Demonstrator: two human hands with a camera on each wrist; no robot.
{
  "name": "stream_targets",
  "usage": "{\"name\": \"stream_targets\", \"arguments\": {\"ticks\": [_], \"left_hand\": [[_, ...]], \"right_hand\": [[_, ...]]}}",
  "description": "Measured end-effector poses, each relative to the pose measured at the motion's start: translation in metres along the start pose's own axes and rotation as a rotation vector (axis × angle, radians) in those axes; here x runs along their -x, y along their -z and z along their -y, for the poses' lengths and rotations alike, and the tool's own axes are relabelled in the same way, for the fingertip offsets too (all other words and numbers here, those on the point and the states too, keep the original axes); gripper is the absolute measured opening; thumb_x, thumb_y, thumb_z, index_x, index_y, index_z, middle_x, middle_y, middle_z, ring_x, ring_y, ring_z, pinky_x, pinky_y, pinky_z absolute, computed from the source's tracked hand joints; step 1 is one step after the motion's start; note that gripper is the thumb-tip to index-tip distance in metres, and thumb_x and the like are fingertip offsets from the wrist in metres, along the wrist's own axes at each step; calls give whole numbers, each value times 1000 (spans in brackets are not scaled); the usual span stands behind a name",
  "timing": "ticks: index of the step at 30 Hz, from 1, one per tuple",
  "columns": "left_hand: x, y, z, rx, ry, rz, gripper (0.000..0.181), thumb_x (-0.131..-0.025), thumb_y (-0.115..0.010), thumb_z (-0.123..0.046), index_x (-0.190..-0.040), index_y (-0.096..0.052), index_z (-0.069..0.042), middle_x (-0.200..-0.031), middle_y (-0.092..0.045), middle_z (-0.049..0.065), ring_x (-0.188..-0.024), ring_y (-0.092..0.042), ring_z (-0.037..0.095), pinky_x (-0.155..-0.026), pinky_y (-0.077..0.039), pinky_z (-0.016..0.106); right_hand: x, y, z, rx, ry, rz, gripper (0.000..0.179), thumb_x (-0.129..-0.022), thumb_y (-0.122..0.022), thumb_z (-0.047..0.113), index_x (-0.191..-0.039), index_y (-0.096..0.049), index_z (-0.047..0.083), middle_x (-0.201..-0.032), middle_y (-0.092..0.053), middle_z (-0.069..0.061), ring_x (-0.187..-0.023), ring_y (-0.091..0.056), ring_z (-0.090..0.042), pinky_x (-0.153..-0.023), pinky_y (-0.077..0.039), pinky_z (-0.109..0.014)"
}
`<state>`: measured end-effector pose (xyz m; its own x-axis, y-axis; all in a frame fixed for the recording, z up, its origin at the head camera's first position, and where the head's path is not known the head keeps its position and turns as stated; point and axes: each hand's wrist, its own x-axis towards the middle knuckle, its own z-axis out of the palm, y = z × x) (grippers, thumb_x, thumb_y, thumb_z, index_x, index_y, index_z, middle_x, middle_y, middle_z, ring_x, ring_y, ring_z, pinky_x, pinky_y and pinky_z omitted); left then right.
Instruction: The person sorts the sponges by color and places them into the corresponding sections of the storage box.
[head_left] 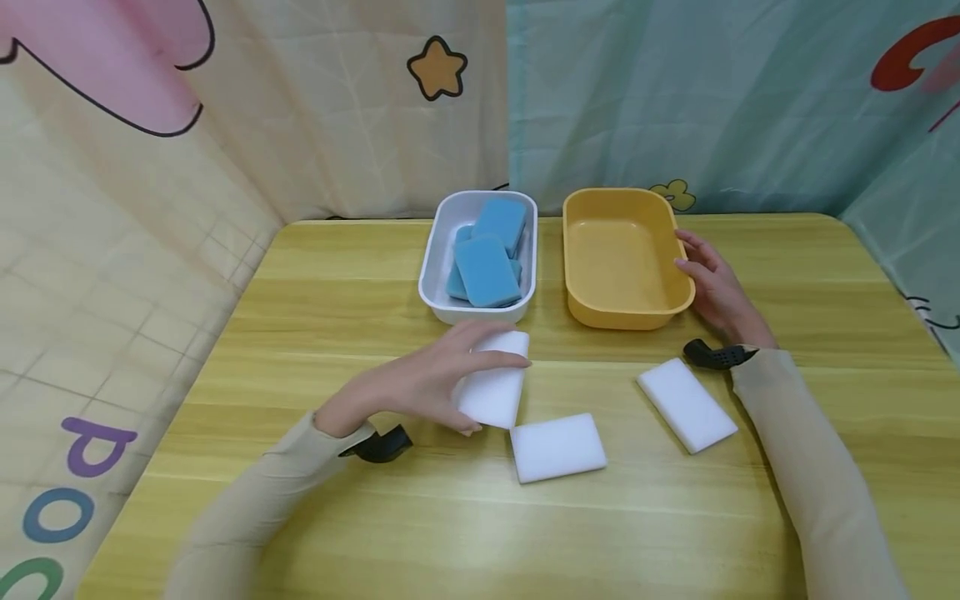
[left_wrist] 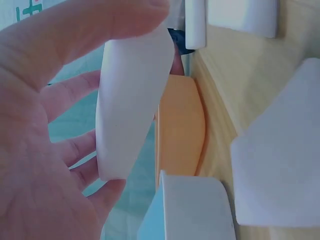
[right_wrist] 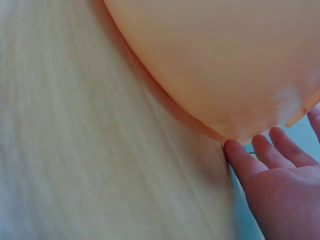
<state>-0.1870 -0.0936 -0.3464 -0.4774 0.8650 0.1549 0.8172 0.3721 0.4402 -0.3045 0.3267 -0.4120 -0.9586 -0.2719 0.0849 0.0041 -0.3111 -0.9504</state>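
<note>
White sponge (head_left: 487,396), a flat rectangular block with a matt, even surface, is held edge to edge in a person's left grip (head_left: 422,379), in front of a white tub (head_left: 480,317). The thumb lies along one edge and the other fingers along the opposite one, spread wide across the slab; the left-wrist view shows the block apparently raised clear of the wood-grained worktop (head_left: 337,317).

The right grip (head_left: 723,292) is relaxed, fingers parted and gently bent, tips resting against the rim and smooth outer wall of a yellow tub (head_left: 618,258). That round-cornered, plastic-looking vessel stands just beside the white one, its glossy inner floor showing. Inside the white tub, several blue sponges (head_left: 487,271), rectangular with softened corners, lie overlapping in a loose pile.

A second white sponge (head_left: 558,447) lies flat near the held block, their corners appearing to meet in the head view; whether they touch cannot be told. A third white sponge (head_left: 687,407) lies at a slant near the right forearm, in front of the yellow tub.

Beige sleeves (head_left: 802,450) cover both arms. Behind the worktop hangs creased, thin-looking fabric (head_left: 337,100), peach meeting pale green, printed with a black-outlined orange star (head_left: 437,68).
</note>
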Motion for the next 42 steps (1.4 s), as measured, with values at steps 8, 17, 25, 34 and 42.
{"name": "stream_targets", "arguments": {"ticks": [8, 17, 25, 34, 42], "left_hand": [[-37, -1, 6, 16, -28, 27, 76, -68, -82, -32, -135, -48, -19, -149, -28, 11, -136, -24, 26, -108, -31, 45], [-74, 4, 14, 8, -77, 36, 77, -72, -78, -36, -139, -44, -17, -151, -25, 13, -139, -21, 26, -113, -24, 43], [-98, 2, 23, 33, -26, 40, 79, -73, -78, -30, -141, -41, -17, -153, -20, 14, -139, -18, 28, -112, -24, 42], [-122, 2, 31, 11, 18, 40, 81, -75, -76, -34, -144, -36, -17, -154, -17, 15, -139, -19, 29, -114, -21, 42], [-142, 7, 34, 7, 78, 44, 82, -77, -74, -36, -146, -33, -18, -155, -13, 14, -143, -12, 28, -117, -14, 42]], "right_hand": [[2, 0, 0, 43, -12, -3, 45, -98, -43, 8, -142, -33, 18, -136, -36, 6, -110, -51, -4, -82, -52, -17], [1, -1, 1, -51, 24, 25, 43, -98, -41, 4, -139, -35, 15, -131, -40, 6, -107, -55, -6, -81, -53, -18], [1, -1, -1, -26, 15, 3, 45, -98, -42, 5, -141, -34, 14, -131, -41, 5, -107, -55, -6, -81, -53, -19], [0, 0, -1, -32, 7, 0, 44, -97, -43, 4, -140, -35, 14, -129, -42, 3, -106, -55, -9, -80, -54, -20], [0, -2, 0, -75, -1, 2, 44, -97, -43, 3, -139, -34, 13, -130, -40, 2, -107, -54, -10, -80, -54, -20]]}}
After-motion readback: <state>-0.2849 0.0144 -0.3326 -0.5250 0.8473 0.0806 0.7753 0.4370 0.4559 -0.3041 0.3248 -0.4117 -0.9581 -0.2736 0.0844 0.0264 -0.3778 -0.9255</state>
